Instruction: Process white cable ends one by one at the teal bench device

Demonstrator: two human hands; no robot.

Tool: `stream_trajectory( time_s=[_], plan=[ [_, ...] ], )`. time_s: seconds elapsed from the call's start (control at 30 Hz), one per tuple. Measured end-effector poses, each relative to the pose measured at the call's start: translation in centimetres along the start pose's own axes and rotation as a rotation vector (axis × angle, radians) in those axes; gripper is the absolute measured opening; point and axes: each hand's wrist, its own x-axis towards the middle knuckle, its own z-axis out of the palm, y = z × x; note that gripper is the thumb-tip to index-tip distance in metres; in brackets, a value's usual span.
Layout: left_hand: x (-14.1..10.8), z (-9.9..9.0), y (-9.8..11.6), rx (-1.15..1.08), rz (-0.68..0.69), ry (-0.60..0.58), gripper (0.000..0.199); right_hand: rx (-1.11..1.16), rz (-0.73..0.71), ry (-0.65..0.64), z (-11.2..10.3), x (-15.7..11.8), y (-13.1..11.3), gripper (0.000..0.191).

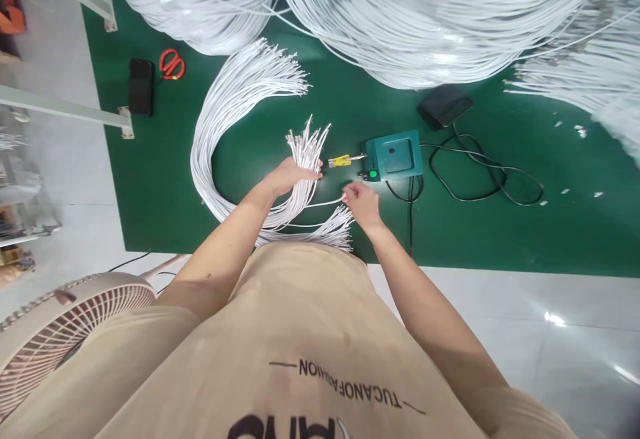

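Observation:
My left hand point(295, 175) is wrapped round a bundle of white cables point(305, 152) whose ends fan upward above the thumb. To its right, my right hand point(361, 202) pinches the tip of a single white cable point(325, 203) that runs out of the bunch. A thick curved bundle of white cables point(205, 125) lies on the left, its ends at the top. More loose cable ends point(337, 229) lie by the table's near edge, below my hands. Just above my right hand is a teal device point(395, 155) with a green button, and yellow-handled pliers point(341, 161) lie at its left.
Large coils of white cable point(440, 19) cover the far side of the green table point(500, 239). A black box point(445, 105) and its looped black cord lie right of the device. Red scissors point(173, 64) and a black case point(141, 87) are at left, a fan point(80, 319) at lower left.

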Motion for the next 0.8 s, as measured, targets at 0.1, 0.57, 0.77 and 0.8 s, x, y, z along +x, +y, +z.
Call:
stream_trajectory(
  time_s=[0.1,0.57,0.77,0.8],
  plan=[
    [0.1,-0.1,-0.2,0.029,-0.016,0.02,0.053,-0.45,0.103,-0.064,-0.4,-1.5,1.0,0.018],
    [-0.8,0.6,0.3,0.103,0.112,0.061,0.031,0.632,-0.145,-0.079,1.4,2.3,-5.9,0.018],
    [-0.9,0.5,0.4,0.104,0.098,-0.013,0.023,0.879,-0.04,-0.164,1.2,1.8,-6.0,0.029],
    [-0.8,0.5,0.4,0.104,0.091,-0.012,0.025,0.904,-0.039,-0.171,1.3,1.7,-5.9,0.03]
  ],
)
